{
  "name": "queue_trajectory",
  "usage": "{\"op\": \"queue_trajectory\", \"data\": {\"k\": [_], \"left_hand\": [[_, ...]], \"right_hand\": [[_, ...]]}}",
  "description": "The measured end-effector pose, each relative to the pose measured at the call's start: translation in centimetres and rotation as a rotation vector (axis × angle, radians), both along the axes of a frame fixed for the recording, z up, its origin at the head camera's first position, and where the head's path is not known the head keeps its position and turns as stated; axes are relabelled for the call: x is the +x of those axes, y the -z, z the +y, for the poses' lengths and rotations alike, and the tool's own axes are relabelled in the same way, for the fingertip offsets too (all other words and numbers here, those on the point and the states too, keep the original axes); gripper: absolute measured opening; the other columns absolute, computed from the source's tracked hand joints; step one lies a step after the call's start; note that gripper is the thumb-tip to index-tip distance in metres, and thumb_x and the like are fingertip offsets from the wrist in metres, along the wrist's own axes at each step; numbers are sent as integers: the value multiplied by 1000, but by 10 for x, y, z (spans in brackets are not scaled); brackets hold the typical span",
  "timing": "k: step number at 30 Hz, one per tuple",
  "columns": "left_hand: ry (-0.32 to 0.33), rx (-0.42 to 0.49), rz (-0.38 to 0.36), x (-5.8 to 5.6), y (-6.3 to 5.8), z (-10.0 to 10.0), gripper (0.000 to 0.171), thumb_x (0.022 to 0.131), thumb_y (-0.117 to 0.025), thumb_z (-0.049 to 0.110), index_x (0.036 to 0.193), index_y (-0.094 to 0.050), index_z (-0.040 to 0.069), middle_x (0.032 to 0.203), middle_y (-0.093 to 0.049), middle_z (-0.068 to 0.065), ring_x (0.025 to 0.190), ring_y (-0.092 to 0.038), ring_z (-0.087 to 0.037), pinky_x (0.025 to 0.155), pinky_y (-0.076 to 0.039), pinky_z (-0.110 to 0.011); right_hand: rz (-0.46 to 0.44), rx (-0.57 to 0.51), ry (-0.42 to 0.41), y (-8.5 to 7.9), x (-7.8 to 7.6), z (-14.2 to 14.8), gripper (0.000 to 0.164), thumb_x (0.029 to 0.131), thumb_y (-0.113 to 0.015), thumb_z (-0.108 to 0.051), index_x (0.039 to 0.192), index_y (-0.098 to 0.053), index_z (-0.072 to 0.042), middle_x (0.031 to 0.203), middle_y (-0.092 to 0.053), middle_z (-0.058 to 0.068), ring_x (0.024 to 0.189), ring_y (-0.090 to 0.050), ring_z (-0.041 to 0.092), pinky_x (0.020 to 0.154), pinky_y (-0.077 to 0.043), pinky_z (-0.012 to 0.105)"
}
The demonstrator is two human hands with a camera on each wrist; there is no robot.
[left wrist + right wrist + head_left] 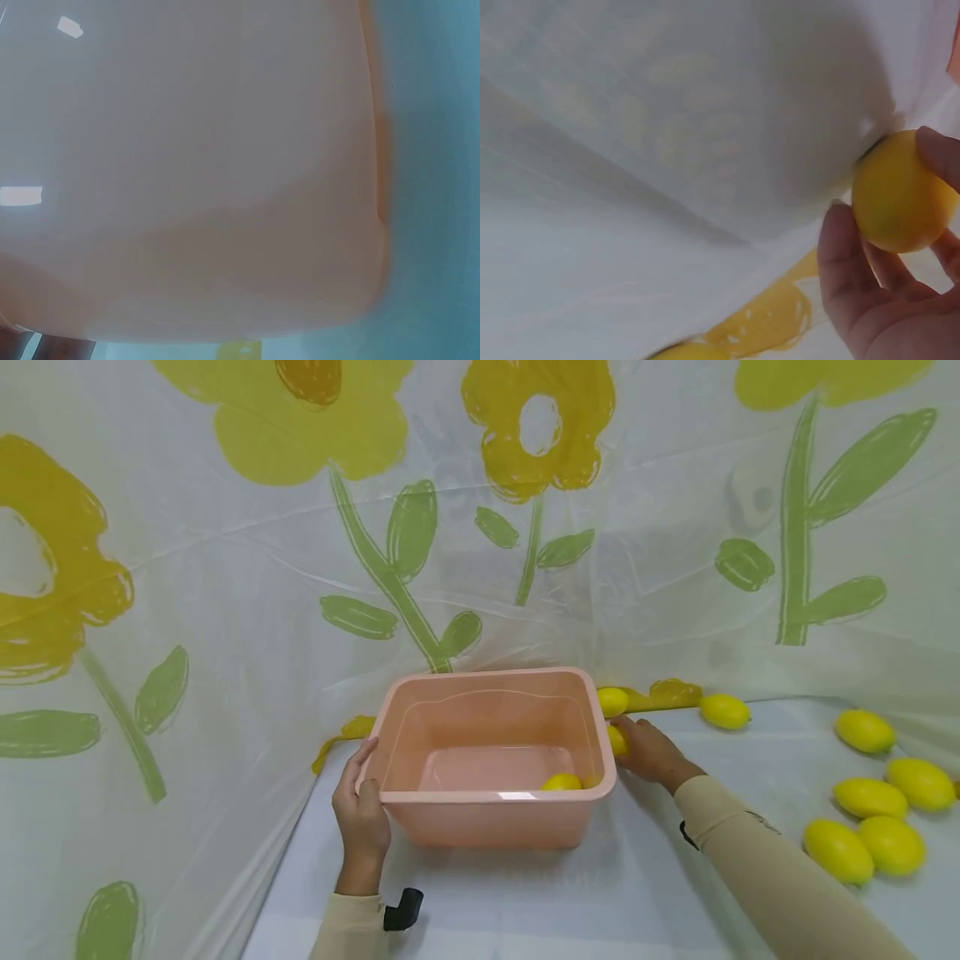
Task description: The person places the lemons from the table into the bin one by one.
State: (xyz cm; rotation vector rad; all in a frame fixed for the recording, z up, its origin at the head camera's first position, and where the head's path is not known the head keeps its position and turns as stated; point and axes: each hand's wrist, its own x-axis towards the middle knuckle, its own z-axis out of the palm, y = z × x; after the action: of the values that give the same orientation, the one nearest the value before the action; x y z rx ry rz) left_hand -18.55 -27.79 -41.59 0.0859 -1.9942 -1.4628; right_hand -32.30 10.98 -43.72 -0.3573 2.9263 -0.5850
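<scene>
A pink plastic basin stands upright on the white-covered table, one lemon showing inside at its front right. My left hand grips the basin's left rim, thumb on the near side and fingers along the edge. The basin's smooth wall fills most of the left wrist view. Just outside the right rim, my right hand holds a lemon between thumb and fingers. A second lemon lies right behind it, close to the basin.
To the right, a lone lemon lies near the back edge, and several more, such as this front lemon, are grouped farther right. A white curtain printed with yellow flowers hangs behind the table and down its left side.
</scene>
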Motion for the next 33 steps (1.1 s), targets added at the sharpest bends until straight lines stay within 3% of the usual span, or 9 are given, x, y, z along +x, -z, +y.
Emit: {"op": "queue_trajectory", "data": {"k": [9, 16, 19, 22, 26, 30, 33], "left_hand": [[-14, 5, -1, 3, -2, 3, 49, 88, -32, 1, 129, -53, 16, 141, -43, 6, 131, -41, -15, 95, -40, -34], [-13, -13, 25, 15, -23, 16, 48, 86, -31, -2, 127, -54, 6, 140, -46, -4, 129, -43, -23, 95, -39, -39], [-16, -23, 21, 17, -26, 19, 49, 85, -30, -2, 127, -54, 5, 139, -47, -5, 127, -45, -25, 94, -40, -41], [-21, -33, 20, 15, -23, 17, 51, 84, -30, -2, 127, -54, 7, 139, -47, -3, 127, -45, -23, 94, -40, -41], [-27, -35, 37, 7, -10, 9, 50, 84, -32, -2, 127, -55, 10, 139, -46, 1, 128, -44, -18, 94, -40, -38], [-23, -30, 33, 0, 0, 3, 51, 85, -31, 0, 128, -54, 16, 140, -45, 4, 129, -43, -17, 95, -40, -36], [-21, -28, 33, 0, 2, 3, 51, 86, -31, 1, 129, -54, 18, 140, -44, 5, 130, -41, -16, 96, -39, -36]], "right_hand": [[26, -86, -11, 2, 18, 10, 61, 78, -71, -33, 128, -46, -7, 105, -59, 14, 89, -53, 26, 87, -46, 50], [14, -149, -15, 8, 32, 12, 61, 78, -71, -34, 128, -46, -10, 106, -60, 9, 88, -52, 21, 85, -49, 45], [9, -160, -9, 7, 39, 13, 60, 78, -71, -34, 128, -47, -12, 104, -60, 8, 85, -51, 20, 82, -50, 40], [34, -183, -13, 4, 46, 14, 58, 77, -71, -31, 127, -47, -11, 101, -59, 9, 82, -51, 19, 76, -50, 35], [71, -236, -27, -2, 55, 16, 57, 76, -71, -27, 126, -48, -9, 105, -58, 13, 84, -51, 20, 75, -49, 35], [47, -284, -6, -8, 63, 17, 58, 78, -69, -26, 127, -45, -8, 114, -57, 16, 87, -53, 20, 76, -51, 36], [24, -312, 23, -14, 70, 18, 59, 79, -67, -29, 128, -41, -7, 118, -56, 18, 87, -54, 20, 74, -52, 35]]}}
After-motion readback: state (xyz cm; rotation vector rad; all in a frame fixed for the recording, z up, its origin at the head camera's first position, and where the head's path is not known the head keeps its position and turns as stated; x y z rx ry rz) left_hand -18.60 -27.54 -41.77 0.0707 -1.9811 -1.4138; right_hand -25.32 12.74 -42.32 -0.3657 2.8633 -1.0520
